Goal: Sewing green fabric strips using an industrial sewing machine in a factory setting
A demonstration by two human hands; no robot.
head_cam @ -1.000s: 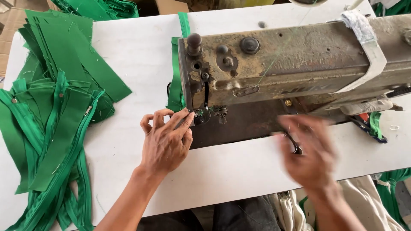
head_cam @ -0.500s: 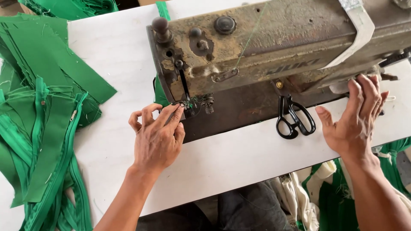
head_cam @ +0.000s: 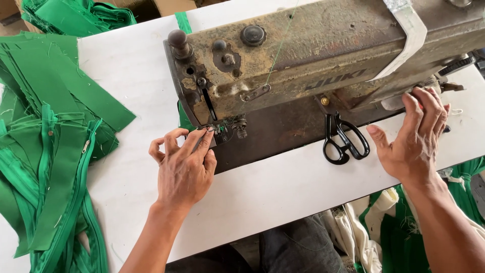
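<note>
Sewing machine point(head_cam: 323, 65), old and worn, stands on the white bench point(head_cam: 283, 187), and both hands are at it. The left hand point(head_cam: 184, 169) lies on the bench with its fingers point(head_cam: 202, 139) pressed together and stretched to the needle area point(head_cam: 227, 126), their tips pinching at something very small there; whether it is the green thread point(head_cam: 280, 45) that runs down the machine's face cannot be told. The right hand point(head_cam: 411, 139) is raised at the machine's other end, fingers spread and curled loosely against the body near the handwheel, holding nothing that shows.

No cloth lies under the needle just ahead of the left fingertips, so by my reading no seam is in hand: the work looks to be at the setting-up stage, with threading or adjusting at the needle under way. Black scissors point(head_cam: 343, 139) lie idle between the two hands, closer to the right one. Well to the left of the left fingers, green fabric pieces point(head_cam: 60, 96) and green zippers point(head_cam: 65, 202) are piled; how many are finished cannot be told.
</note>
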